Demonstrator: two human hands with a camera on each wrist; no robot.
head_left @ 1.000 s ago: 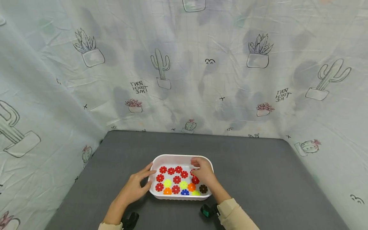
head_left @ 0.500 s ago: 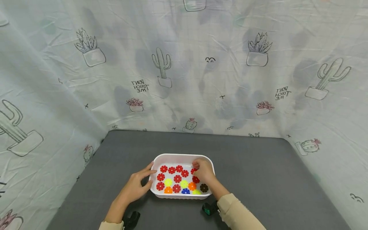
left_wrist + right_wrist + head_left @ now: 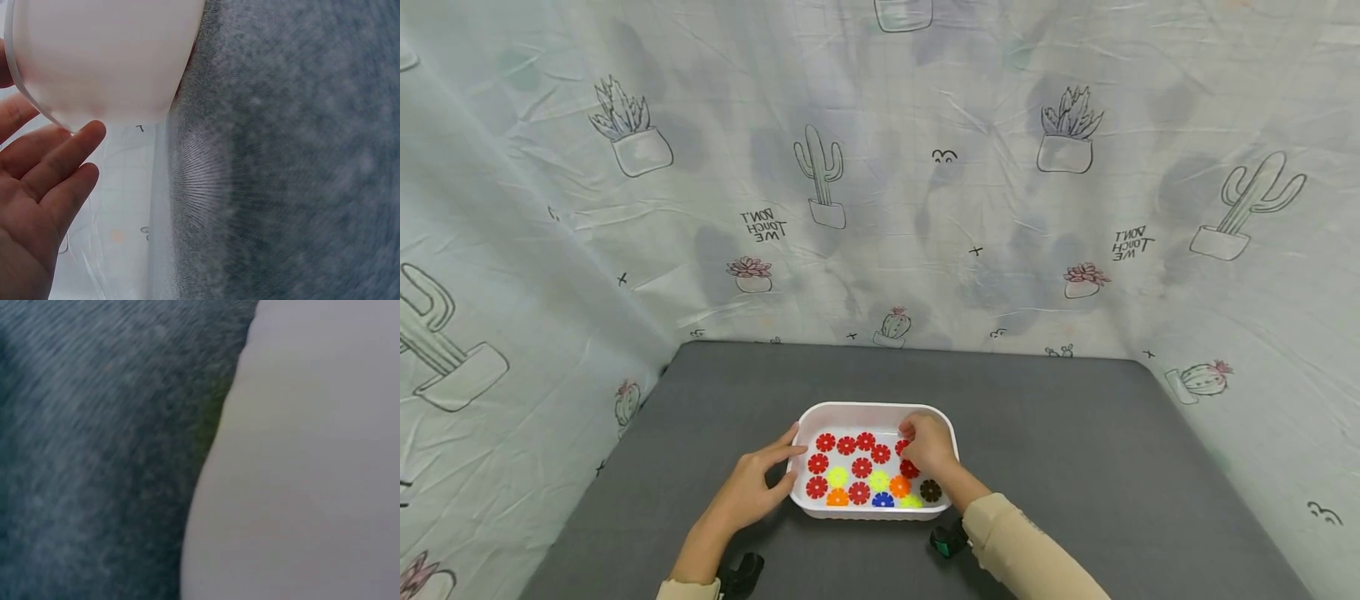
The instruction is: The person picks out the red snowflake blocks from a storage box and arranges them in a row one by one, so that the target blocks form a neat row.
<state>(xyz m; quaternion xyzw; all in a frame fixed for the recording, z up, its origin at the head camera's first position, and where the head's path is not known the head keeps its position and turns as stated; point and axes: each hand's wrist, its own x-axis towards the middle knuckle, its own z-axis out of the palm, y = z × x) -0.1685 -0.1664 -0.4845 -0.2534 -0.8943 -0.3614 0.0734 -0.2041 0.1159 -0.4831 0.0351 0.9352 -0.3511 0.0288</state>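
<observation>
A white plastic tray (image 3: 880, 514) stands on the grey table with several notched plastic snowflake discs lying flat in it. Most are red, such as one red disc (image 3: 861, 468); others are yellow, orange, blue (image 3: 883, 500) and dark brown (image 3: 930, 491). My left hand (image 3: 760, 487) rests at the tray's left rim, fingertips over its edge. In the left wrist view its fingers are loosely extended beside the wall. My right hand (image 3: 931, 446) reaches into the far right part, fingers bent downward around a partly covered red disc (image 3: 902, 448). Whether it pinches that disc I cannot tell.
Grey cloth covers the table (image 3: 1037, 433), and a pale curtain (image 3: 880, 167) printed with cacti hangs behind and beside it. Dark wrist straps (image 3: 949, 540) show below the tray. The right wrist view is filled mostly by the tray's outer wall (image 3: 300, 475).
My right hand's fingers have drawn together and lowered toward the red disc at the far right. The right forearm has shifted slightly. My left hand and the tray stay in place.
</observation>
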